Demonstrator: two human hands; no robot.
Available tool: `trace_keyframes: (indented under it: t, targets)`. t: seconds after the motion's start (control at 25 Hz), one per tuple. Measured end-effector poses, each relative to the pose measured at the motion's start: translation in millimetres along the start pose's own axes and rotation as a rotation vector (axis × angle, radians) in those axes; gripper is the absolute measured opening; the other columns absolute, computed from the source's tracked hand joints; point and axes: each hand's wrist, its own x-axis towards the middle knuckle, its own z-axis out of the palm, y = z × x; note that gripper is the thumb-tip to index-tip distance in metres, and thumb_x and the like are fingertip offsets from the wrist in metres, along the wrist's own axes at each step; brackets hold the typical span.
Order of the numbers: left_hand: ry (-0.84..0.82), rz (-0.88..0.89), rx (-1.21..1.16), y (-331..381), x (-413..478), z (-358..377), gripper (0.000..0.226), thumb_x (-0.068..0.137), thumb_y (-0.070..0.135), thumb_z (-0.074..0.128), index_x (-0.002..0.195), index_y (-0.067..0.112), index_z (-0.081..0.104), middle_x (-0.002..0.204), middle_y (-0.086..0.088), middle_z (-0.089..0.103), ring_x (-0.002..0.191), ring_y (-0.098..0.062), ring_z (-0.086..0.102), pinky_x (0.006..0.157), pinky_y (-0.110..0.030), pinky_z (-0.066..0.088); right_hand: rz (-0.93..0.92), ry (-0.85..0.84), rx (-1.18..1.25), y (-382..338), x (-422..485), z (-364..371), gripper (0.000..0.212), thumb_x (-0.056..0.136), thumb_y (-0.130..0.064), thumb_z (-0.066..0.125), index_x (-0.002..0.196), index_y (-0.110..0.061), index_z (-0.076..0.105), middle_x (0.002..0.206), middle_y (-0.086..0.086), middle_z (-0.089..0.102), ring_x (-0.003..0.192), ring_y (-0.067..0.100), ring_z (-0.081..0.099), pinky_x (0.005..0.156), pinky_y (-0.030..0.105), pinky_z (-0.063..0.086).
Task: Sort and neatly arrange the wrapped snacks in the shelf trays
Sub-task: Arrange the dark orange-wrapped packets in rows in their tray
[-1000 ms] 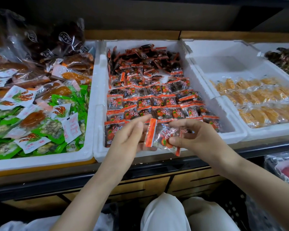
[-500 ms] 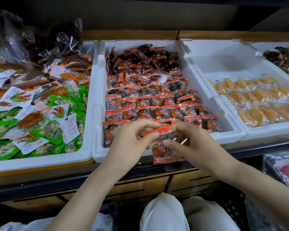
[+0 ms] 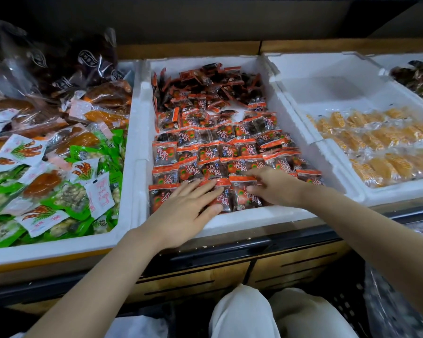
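- At the near edge of the middle tray (image 3: 254, 217), the left hand (image 3: 188, 211) lies flat on the front-row red packets (image 3: 246, 195), fingers straight and slightly spread.
- Right hand (image 3: 276, 189): fingers bent at a packet's top seam; pinch or press cannot be told.
- Recommended: press lightly and butt packets edge to edge.
- Loose packets (image 3: 213, 86) at the rear await sorting.
- Mixed bags (image 3: 59, 167) lie left and yellow snacks (image 3: 381, 147) right, on a wooden shelf (image 3: 303, 262).

Dim throughout, darkest overhead beneath a black overhang (image 3: 205, 18). Along the back of the shelf (image 3: 266, 234), a wooden rail (image 3: 188, 48) with one vertical seam. At the front, a black metal edge (image 3: 230, 250), crumbs scattered just above. Below, wooden cabinet panels (image 3: 291, 264) cut with dark horizontal slots. Lower right, a black perforated crate (image 3: 347, 301) beside a grey speckled patch (image 3: 396, 313), too blurred to identify.
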Motion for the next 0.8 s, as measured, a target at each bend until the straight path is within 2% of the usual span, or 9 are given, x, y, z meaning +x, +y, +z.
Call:
trace_keyframes:
  t: [0.04,0.12,0.24,0.36,0.44,0.52,0.64,0.72,0.8]
  targets:
    - [-0.010,-0.007,-0.013,-1,0,0,0.067,0.083,0.061,0.005,0.148,0.042,0.006,0.154,0.022,-0.006,0.143,-0.003,-0.012,0.110,-0.022,-0.016,-0.028,0.031,-0.078,2,0,2,0.052,0.097,-0.034,0.045,0.144,-0.017,0.032,0.134,0.007,0.040,0.118,0.021,0.047,0.098,0.029,0.037]
    - [-0.023,-0.013,-0.047,0,1,0,0.066,0.084,0.061,0.007,0.147,0.043,0.006,0.153,0.024,-0.007,0.143,-0.003,-0.013,0.108,-0.022,-0.016,-0.095,0.109,-0.228,4,-1,6,0.057,0.097,-0.041,0.042,0.145,-0.014,0.030,0.139,0.007,0.033,0.128,0.023,0.035,0.107,0.033,0.029]
    - [-0.051,-0.013,-0.102,0,1,-1,0.065,0.084,0.062,0.008,0.147,0.044,0.007,0.151,0.026,-0.007,0.140,0.000,-0.014,0.108,-0.023,-0.017,-0.156,0.136,-0.420,7,-3,8,0.059,0.098,-0.043,0.036,0.148,-0.015,0.022,0.141,0.007,0.038,0.128,0.023,0.032,0.106,0.034,0.029]
    - [-0.076,-0.007,-0.164,-1,2,-4,0.066,0.084,0.062,0.010,0.148,0.043,0.011,0.153,0.026,-0.005,0.142,-0.002,-0.012,0.111,-0.026,-0.013,-0.226,0.151,-0.453,4,-5,8,0.055,0.099,-0.038,0.035,0.149,-0.023,0.017,0.141,0.002,0.041,0.129,0.020,0.034,0.107,0.035,0.033]
    - [-0.091,-0.009,-0.141,-1,3,-6,0.066,0.086,0.062,0.011,0.148,0.041,0.014,0.156,0.023,0.000,0.143,-0.004,-0.009,0.116,-0.031,-0.007,-0.266,0.135,-0.469,2,-4,7,0.052,0.099,-0.037,0.035,0.148,-0.024,0.021,0.147,-0.003,0.032,0.133,0.018,0.029,0.110,0.034,0.031]
    - [-0.081,0.016,-0.041,0,7,-12,0.061,0.093,0.060,0.015,0.148,0.037,0.022,0.155,0.019,0.012,0.142,-0.006,0.001,0.119,-0.035,0.007,-0.286,0.076,-0.475,2,-4,5,0.054,0.099,-0.038,0.035,0.149,-0.026,0.017,0.152,-0.006,0.025,0.137,0.017,0.023,0.111,0.035,0.027]
    - [0.049,0.105,0.079,0,23,-32,0.057,0.094,0.059,0.017,0.139,0.033,0.041,0.135,0.016,0.036,0.124,-0.003,0.025,0.109,-0.030,0.025,-0.327,0.030,-0.455,1,-2,-6,0.059,0.099,-0.040,0.036,0.149,-0.029,0.008,0.145,-0.001,0.038,0.131,0.018,0.035,0.106,0.033,0.033]
    - [0.165,0.106,0.056,-6,45,-49,0.048,0.096,0.052,0.023,0.134,0.032,0.044,0.123,0.017,0.039,0.114,-0.001,0.030,0.103,-0.024,0.025,-0.365,0.087,-0.374,1,7,-22,0.050,0.099,-0.039,0.039,0.144,-0.028,0.020,0.133,-0.002,0.047,0.117,0.015,0.047,0.095,0.028,0.039]
    - [0.279,0.067,0.005,-21,78,-63,0.039,0.099,0.042,0.034,0.134,0.030,0.043,0.125,0.015,0.040,0.117,-0.003,0.033,0.102,-0.023,0.025,-0.418,0.180,-0.284,6,31,-42,0.041,0.099,-0.034,0.041,0.138,-0.026,0.033,0.128,-0.006,0.048,0.114,0.011,0.048,0.093,0.024,0.039]
